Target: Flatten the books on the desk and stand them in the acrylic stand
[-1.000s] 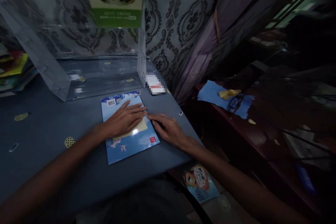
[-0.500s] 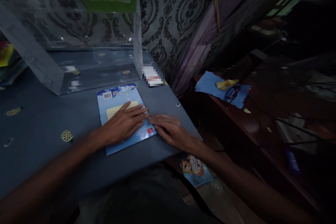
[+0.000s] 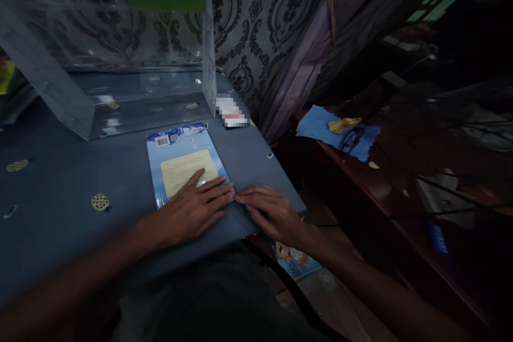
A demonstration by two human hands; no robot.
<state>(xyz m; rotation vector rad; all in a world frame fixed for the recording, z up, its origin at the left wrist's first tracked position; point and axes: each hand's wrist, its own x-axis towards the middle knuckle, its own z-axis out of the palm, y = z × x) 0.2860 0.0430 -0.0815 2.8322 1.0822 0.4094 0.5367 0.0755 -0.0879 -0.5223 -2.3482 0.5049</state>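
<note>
A blue book [image 3: 188, 144] lies on the table, its barcode and a pale yellow text panel facing up. My left hand [image 3: 196, 206] rests flat across its lower part, fingers stretched out, hiding the near edge. At the lower right corner, my right hand [image 3: 268, 208] has its thumb and fingers pinched together on the book's edge. The fingertips of both hands almost meet there. Whether a thin cover or film is between the right fingertips is too dark to tell.
Behind the book stands a clear plastic stand [image 3: 76, 112] on the patterned blue tablecloth [image 3: 52, 181]. A blurred phone-like item [image 3: 232, 112] lies near the right edge. To the right, a dark red surface [image 3: 385, 192] holds a blue cloth [image 3: 315, 125]. Another colourful book [image 3: 296, 262] sits lower down.
Both hands have slid toward me along the book, uncovering more of the yellow panel. My right fingertips have moved down its right edge to the near corner. The book stays in place.
</note>
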